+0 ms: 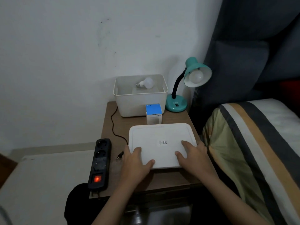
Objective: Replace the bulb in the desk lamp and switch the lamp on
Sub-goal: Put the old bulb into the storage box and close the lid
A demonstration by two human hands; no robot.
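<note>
nearest, two bare forearms reach in over a small wooden bedside table (170,177) with a matte brown top. the left hand (135,161) and right hand (193,155) lie on a flat white plastic lid (160,140), rounded at the corners with a raised rim and a small printed label in its middle. both hands clasp the lid's near corners, fingers spread over the top and thumbs pressed flat on it; whether anything curls beneath the edge cannot be told.

left of the lid lies a black power strip (99,163), its red switch glowing, and beside it a loose two-pin plug (120,155) on a thin black cord (112,125).

beyond the lid stands a small blue-and-white cardboard box (153,113), touching the front of a smooth, open, off-white plastic bin (125,103). inside the bin a frosted white bulb (146,83) lies on its side, metal screw base to the left.

right of the bin stands the teal desk lamp (176,104): round base, black flexible neck, glossy bell shade holding a second round white bulb (196,76), unlit.
</note>
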